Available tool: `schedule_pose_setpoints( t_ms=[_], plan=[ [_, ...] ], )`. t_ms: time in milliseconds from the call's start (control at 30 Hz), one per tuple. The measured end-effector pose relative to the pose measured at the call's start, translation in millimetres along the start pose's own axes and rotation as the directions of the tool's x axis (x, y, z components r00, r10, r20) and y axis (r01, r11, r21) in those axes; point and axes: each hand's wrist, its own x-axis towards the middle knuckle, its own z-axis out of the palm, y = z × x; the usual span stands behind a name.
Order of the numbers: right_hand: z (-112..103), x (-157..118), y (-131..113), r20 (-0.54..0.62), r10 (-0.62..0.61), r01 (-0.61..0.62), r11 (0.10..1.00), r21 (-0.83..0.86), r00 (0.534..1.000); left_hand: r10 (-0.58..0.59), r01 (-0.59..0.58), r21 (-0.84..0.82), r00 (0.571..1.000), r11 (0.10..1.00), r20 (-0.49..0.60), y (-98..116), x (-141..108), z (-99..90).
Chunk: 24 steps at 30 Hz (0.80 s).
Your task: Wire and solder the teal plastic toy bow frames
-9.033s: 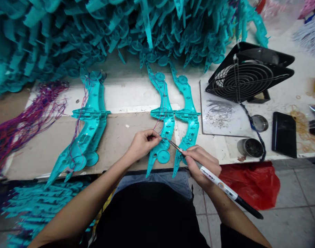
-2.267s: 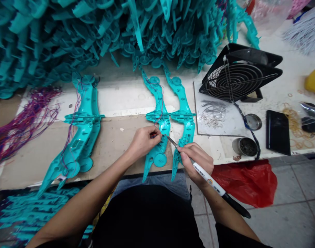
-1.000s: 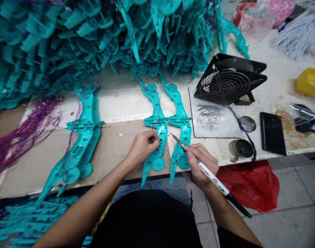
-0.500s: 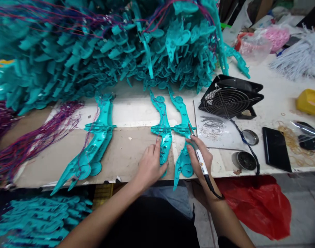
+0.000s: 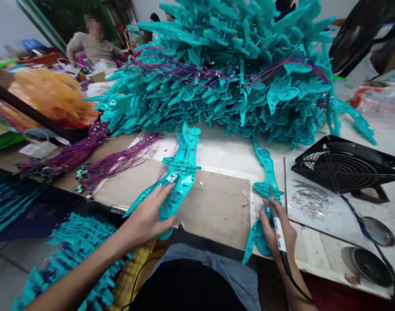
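My left hand [image 5: 150, 214] rests at the lower part of the left group of turquoise plastic parts [image 5: 187, 172], its thumb and fingers spread apart over them. My right hand [image 5: 283, 231] holds a soldering iron [image 5: 279, 231] with a white grip like a pen. Its metal tip points at the middle of a single curved turquoise part [image 5: 267, 166] lying on the table. The fingers of my right hand cover some of that part. Thin red and purple wires run along the left group.
A big heap of turquoise parts [image 5: 210, 99] stands behind. Wire bundles [image 5: 126, 157] lie left; a black fan [image 5: 339, 166] and round tin [image 5: 367, 263] stand right. More parts [image 5: 83, 255] hang below the table's left edge. A person [image 5: 96, 47] sits far left.
The view has swung left. My left hand has moved left from the middle, and the middle turquoise part is now with the left group. My right hand still holds the iron over the right part.
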Motion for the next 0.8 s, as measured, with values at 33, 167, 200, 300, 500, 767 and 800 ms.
schedule_pose_setpoints(
  t_ms=[33, 167, 200, 300, 500, 767, 800],
  plan=[
    [1.3, -0.3, -1.6, -0.004, 0.000, 0.000, 1.000, -0.001, 1.000, -0.010, 0.011, 0.026, 1.000, 1.000, -0.014, -12.9, 6.0, -7.8],
    [9.1, -0.8, -6.7, 0.015, -0.004, 0.004, 1.000, 0.000, 1.000, -0.002, 0.003, 0.068, 1.000, 0.998, -0.025, -55.1, 37.9, -26.7],
    [11.7, -0.9, -7.2, 0.018, -0.018, 0.018, 1.000, -0.002, 1.000, 0.001, 0.000, 0.059, 1.000, 0.998, -0.017, -62.1, 44.3, -28.6],
    [19.5, -3.6, -6.8, -0.007, -0.075, 0.075, 0.997, -0.011, 0.997, 0.006, -0.005, -0.019, 0.999, 1.000, 0.036, -74.1, 51.7, -29.5],
    [24.4, -17.3, -9.5, -0.019, -0.212, 0.210, 0.973, -0.094, 0.977, 0.099, -0.098, 0.035, 0.994, 0.995, -0.039, -89.3, 44.5, -29.8],
    [-6.0, -5.7, -5.5, -0.129, -0.205, 0.196, 0.977, -0.080, 0.970, 0.390, -0.370, 0.122, 0.867, 0.921, -0.312, 43.6, 172.0, -51.8],
    [-7.4, -4.9, -1.3, -0.160, -0.205, 0.196, 0.978, -0.073, 0.965, 0.427, -0.408, 0.130, 0.837, 0.904, -0.342, 69.7, 200.1, -51.6]
  ],
)
